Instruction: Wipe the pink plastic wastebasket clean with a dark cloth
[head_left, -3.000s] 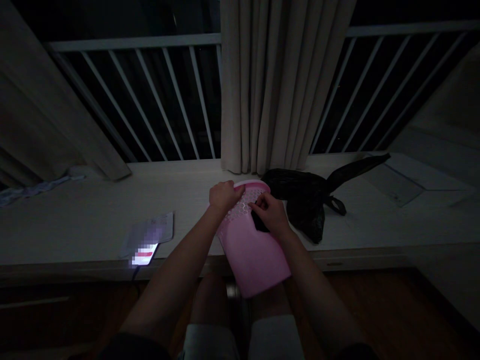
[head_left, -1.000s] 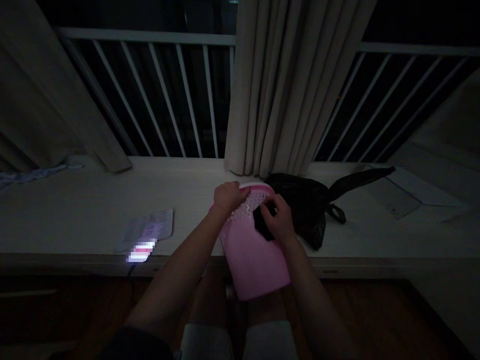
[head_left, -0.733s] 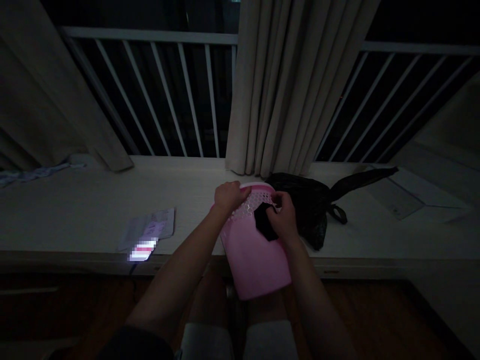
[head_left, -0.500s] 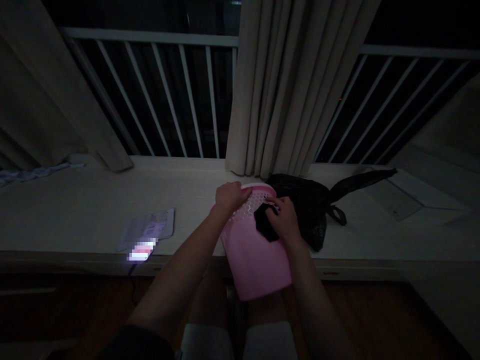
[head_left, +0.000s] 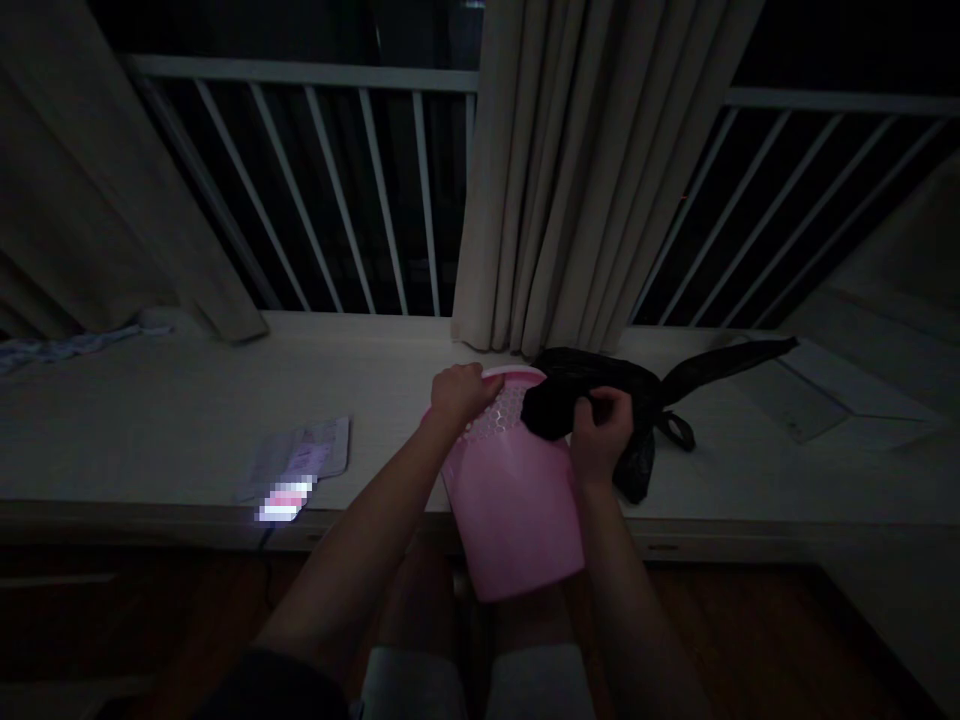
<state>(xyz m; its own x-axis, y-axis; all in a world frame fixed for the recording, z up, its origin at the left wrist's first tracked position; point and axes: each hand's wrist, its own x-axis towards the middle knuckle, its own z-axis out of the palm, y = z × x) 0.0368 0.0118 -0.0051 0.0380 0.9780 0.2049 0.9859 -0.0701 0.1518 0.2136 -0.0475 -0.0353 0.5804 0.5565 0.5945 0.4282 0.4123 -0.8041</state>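
A pink plastic wastebasket [head_left: 514,505] with a honeycomb-perforated upper band leans against the edge of a pale window ledge [head_left: 187,420], its base resting on my lap. My left hand [head_left: 456,392] is closed on the basket's rim at the far left. My right hand [head_left: 600,430] is closed on black plastic film [head_left: 546,408], the edge of a bag drawn over the rim's right side. A larger crumpled black bag [head_left: 637,385] lies on the ledge just behind and right of that hand.
A lit phone [head_left: 283,500] lies on papers [head_left: 304,460] at the ledge's front left. Beige curtains [head_left: 585,170] hang behind the basket, with white window bars [head_left: 300,190] on both sides. Flat papers [head_left: 847,385] lie far right. Dark floor is below.
My right hand has moved up and to the right along the rim, pulling more black film over the basket's edge. The left hand stays on the rim.
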